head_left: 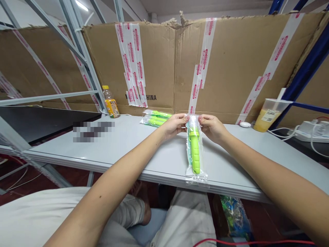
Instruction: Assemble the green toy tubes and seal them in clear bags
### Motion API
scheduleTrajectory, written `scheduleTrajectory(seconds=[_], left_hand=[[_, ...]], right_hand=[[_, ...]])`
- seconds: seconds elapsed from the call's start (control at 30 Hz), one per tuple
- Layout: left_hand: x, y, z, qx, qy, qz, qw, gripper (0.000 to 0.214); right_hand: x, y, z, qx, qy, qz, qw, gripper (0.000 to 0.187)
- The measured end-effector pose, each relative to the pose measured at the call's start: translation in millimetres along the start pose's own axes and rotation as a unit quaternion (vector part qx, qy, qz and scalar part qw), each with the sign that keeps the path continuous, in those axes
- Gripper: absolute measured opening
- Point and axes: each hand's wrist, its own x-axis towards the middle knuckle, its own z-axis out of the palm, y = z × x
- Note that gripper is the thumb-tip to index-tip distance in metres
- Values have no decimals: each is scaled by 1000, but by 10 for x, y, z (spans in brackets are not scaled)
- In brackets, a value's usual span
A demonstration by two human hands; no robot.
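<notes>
A clear plastic bag (195, 151) with a lime-green handled tool inside lies lengthwise on the grey table (133, 151), its near end at the front edge. My left hand (174, 125) pinches the bag's far top corner on the left side. My right hand (212, 127) pinches the same top edge on the right side. Both hands have their fingers closed on the plastic. Behind my left hand lies a small pile of bagged green tools (155, 118).
A taped cardboard wall (231, 61) stands behind the table. A yellow-labelled drink bottle (110, 102) stands at the back left. A cup of yellow drink (269, 115), a white mouse (245, 124) and a power strip (312, 130) with cables sit at the right. Metal shelving frames the left.
</notes>
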Motion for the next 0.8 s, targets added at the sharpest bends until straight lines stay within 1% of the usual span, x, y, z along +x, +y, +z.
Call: scheduleTrajectory(seconds=[0.13, 0.3, 0.5, 0.6, 0.8], left_hand=[[-5, 8, -5, -7, 1, -2, 1000, 37], [-19, 27, -5, -3, 7, -9, 1000, 38], [-26, 35, -3, -6, 14, -11, 1000, 35], [-31, 39, 4, -4, 14, -9, 1000, 35], [-35, 41, 13, 2, 22, -9, 1000, 41]], right_hand=[[-10, 0, 5, 4, -11, 16, 1000, 28], [-28, -2, 10, 18, -52, 45, 997, 33], [-12, 13, -16, 29, -55, 58, 996, 43], [-14, 11, -26, 29, -55, 56, 997, 39], [-24, -6, -43, 15, -53, 34, 998, 25]])
